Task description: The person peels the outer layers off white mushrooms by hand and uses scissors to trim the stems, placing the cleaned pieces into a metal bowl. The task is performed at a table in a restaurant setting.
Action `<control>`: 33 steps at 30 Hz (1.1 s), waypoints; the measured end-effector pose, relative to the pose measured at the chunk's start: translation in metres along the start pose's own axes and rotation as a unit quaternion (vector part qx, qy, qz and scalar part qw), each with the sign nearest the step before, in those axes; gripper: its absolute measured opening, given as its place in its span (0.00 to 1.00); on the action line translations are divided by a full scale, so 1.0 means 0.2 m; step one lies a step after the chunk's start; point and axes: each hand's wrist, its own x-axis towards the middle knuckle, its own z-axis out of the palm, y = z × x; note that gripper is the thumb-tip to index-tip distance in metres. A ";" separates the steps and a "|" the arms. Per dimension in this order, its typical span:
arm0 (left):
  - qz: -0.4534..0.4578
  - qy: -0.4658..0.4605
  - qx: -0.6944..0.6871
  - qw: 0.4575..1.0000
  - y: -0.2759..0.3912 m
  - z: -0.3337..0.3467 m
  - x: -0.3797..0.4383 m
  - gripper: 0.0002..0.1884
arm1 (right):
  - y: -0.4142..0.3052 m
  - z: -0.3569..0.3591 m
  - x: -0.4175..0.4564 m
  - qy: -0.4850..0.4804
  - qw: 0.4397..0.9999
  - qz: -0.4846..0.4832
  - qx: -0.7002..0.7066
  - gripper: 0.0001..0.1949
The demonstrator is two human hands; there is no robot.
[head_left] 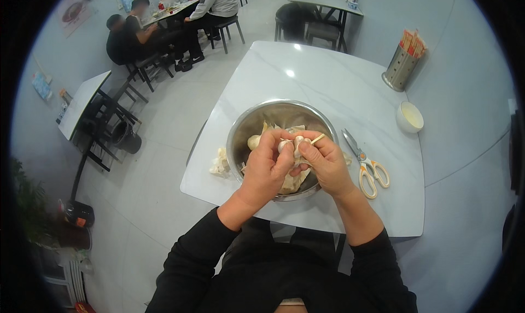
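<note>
Above a stainless steel bowl (283,104), my left hand (267,165) and my right hand (326,161) meet around a partly opened garlic bulb (299,145). The fingers of my left hand pinch cloves on its left side. My right hand grips the bulb's other side, and a short pale stem (318,139) pokes out by its index finger. More garlic (254,142) and papery skins (292,183) lie inside the bowl, partly hidden beneath my hands. Garlic pieces or peelings (220,162) rest on the table left of the bowl.
On the white marbled table (311,81), scissors (366,165) with white-and-orange handles lie right of the bowl. Further right are a small white bowl (410,117) and a perforated metal holder (400,71) of wrapped chopsticks. Several people sit at a far table (174,11).
</note>
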 end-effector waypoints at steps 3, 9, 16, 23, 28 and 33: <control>0.002 -0.010 -0.023 1.000 -0.03 0.00 0.00 0.09 | 0.00 0.01 0.00 0.001 1.000 -0.012 -0.013 0.14; -0.077 0.008 -0.165 0.983 0.01 0.00 0.00 0.09 | 0.01 0.03 0.00 -0.007 0.999 -0.034 -0.036 0.14; -0.127 -0.080 -0.266 0.952 0.12 -0.07 0.06 0.09 | 0.03 0.00 0.02 0.022 0.998 -0.050 -0.043 0.14; -0.038 -0.102 -0.074 0.991 0.13 -0.10 0.05 0.14 | -0.02 0.04 0.01 0.012 0.997 0.012 -0.076 0.13; 0.053 -0.139 0.105 0.983 0.10 -0.15 0.06 0.13 | -0.04 0.06 0.01 0.042 0.984 0.016 -0.173 0.07; 0.125 -0.106 0.260 0.951 0.13 -0.14 0.06 0.11 | 0.01 0.03 0.00 0.020 0.943 -0.120 -0.309 0.04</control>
